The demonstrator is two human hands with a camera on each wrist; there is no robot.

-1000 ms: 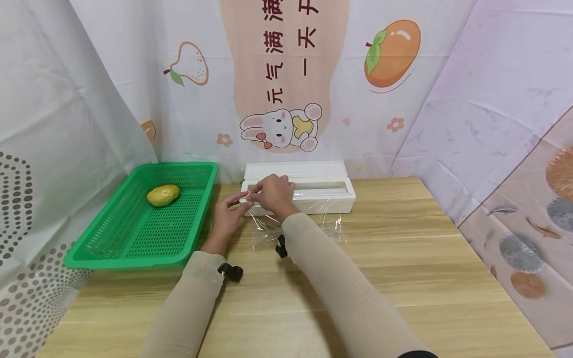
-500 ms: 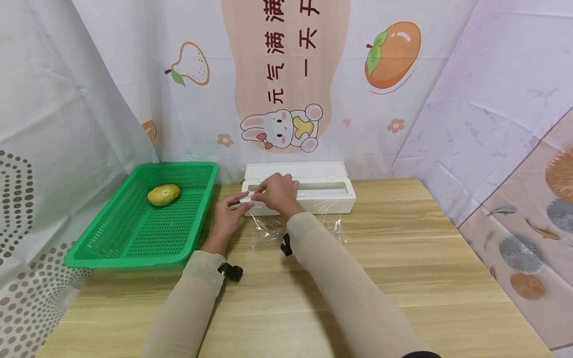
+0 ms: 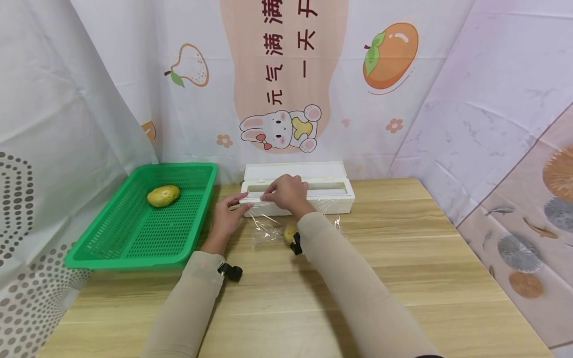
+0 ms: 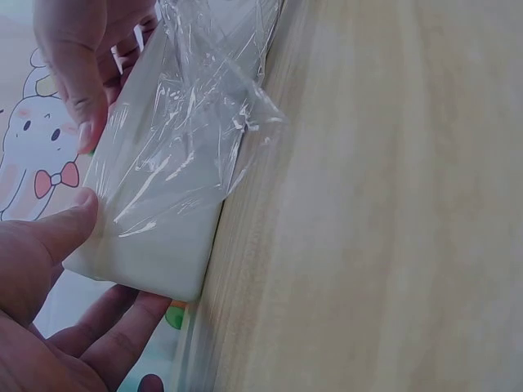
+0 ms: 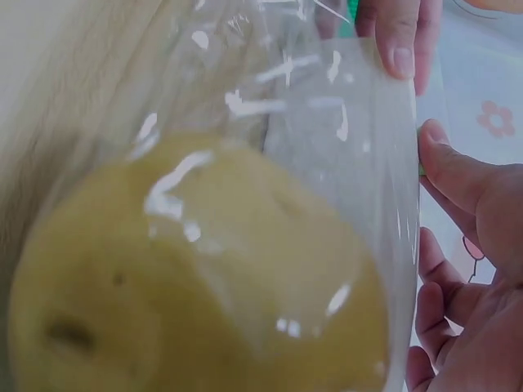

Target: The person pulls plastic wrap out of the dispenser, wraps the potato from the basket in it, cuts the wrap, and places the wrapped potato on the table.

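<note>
Wood-grain tabletop is filling the head view's bottom, white box sitting mid-frame, left hand gripping its end, right hand pinching its edge. Left wrist: clear film is kinda draping, upper left. Right wrist: yellow fruit is showing, bottom left.

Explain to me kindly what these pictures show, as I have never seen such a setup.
There is no machine here, just a person's bare hands. The widest picture comes from a camera worn on the head; the other two come from cameras on the wrists. On the table are a green basket holding a yellow fruit, and an open white box. Clear film hangs from the box, over a second fruit. The left hand holds the box's left end; the right hand is at its front edge, its exact grip unclear.
</note>
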